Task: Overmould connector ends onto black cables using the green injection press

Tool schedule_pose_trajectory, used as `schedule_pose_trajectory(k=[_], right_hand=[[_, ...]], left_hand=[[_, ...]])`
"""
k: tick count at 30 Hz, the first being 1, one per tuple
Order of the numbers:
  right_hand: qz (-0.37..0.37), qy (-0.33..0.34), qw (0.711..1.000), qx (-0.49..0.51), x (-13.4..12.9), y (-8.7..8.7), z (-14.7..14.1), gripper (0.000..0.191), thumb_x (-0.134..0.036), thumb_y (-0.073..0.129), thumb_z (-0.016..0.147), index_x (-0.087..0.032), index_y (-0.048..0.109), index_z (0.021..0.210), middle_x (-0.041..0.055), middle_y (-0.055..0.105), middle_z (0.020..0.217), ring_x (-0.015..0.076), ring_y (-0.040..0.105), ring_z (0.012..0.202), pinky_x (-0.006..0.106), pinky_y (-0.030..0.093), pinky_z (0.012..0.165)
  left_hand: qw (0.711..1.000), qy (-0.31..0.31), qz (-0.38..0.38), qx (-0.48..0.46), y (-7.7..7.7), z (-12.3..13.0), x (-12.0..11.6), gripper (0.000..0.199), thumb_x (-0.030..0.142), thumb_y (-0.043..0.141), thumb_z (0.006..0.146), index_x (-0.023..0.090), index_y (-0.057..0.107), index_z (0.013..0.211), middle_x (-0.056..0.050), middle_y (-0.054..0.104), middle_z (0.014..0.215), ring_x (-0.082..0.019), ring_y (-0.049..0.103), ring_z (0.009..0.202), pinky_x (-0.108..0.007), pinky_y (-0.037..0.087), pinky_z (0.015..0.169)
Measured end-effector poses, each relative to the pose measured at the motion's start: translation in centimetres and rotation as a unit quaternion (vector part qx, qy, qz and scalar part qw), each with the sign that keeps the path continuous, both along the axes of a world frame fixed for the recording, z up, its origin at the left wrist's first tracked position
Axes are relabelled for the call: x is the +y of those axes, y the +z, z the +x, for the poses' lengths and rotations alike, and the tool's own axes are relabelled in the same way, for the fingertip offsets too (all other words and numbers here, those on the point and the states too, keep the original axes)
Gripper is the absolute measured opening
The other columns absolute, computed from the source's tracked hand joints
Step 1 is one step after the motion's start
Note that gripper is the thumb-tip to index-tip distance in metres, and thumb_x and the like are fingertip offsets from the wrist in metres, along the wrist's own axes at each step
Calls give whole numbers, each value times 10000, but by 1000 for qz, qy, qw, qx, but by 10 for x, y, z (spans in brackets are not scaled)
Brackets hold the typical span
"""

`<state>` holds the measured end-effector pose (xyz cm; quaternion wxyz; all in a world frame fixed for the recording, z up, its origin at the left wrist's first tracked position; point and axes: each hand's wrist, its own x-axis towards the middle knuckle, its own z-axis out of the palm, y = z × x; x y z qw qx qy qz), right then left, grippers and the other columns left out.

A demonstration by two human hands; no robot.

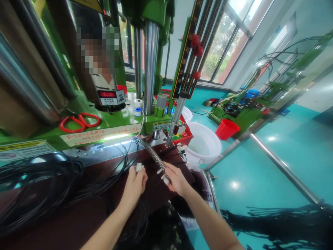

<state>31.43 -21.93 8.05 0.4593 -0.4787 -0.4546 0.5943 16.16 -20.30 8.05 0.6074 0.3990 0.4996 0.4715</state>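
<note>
Over the dark red tabletop, just in front of a green press machine, two bare hands stand near each other without touching. The left hand is closed, its thumb and fingers pinching a small white piece that pokes up above them. The right hand is curled round the near end of a slim metal bar — the bar slants away to the upper left, toward the machine's front edge; whether its far end touches anything I cannot tell. Small white pieces sit along the bar's near end, beside the right fingers.

Black cables lie in loops on the left, some strands trailing toward the left hand. On the machine's green ledge rest scissors with red handles, and farther right a small blue-and-white roll; a lit strip lamp runs below them. To the right, on the turquoise floor, stand a white tub and, just beyond it, a red bucket.
</note>
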Motion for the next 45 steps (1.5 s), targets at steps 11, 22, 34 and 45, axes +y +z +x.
schedule_pose_trajectory(k=[11, 22, 34, 45], right_hand=[[-1, 73, 996, -49, 0, 2, 5, 420, -396, 458, 833, -170, 505, 1185, -40, 478, 539, 12, 302, 304, 137, 240, 254], [85, 116, 970, -196, 1, 2, 4, 447, -405, 442, 832, -183, 482, 1217, -8, 518, 630, 63, 422, 485, 198, 364, 450], [-20, 64, 998, -22, 1, 8, 5, 399, -364, 499, 812, -174, 532, 1161, -26, 483, 557, 18, 310, 335, 137, 218, 265], [-27, 83, 995, -56, 4, 8, 9, 390, -344, 490, 814, -158, 536, 1154, -40, 466, 533, 7, 300, 321, 124, 212, 262]], left_hand=[[998, -57, -21, 2, -6, -2, 1, 314, 418, 615, 654, 168, 435, 596, 93, 380, 359, -28, 280, 288, -169, 200, 327], [998, -52, -27, 1, -10, -2, 0, 320, 416, 640, 619, 179, 426, 594, 95, 371, 331, -37, 271, 271, -172, 196, 304], [1000, 2, -2, -28, 4, -7, 0, 374, 520, 392, 777, 206, 325, 586, 106, 272, 361, -44, 240, 283, -169, 209, 297], [1000, -8, -22, -15, -6, -6, 3, 322, 468, 549, 701, 197, 385, 646, 119, 307, 375, -28, 254, 289, -151, 187, 300]])
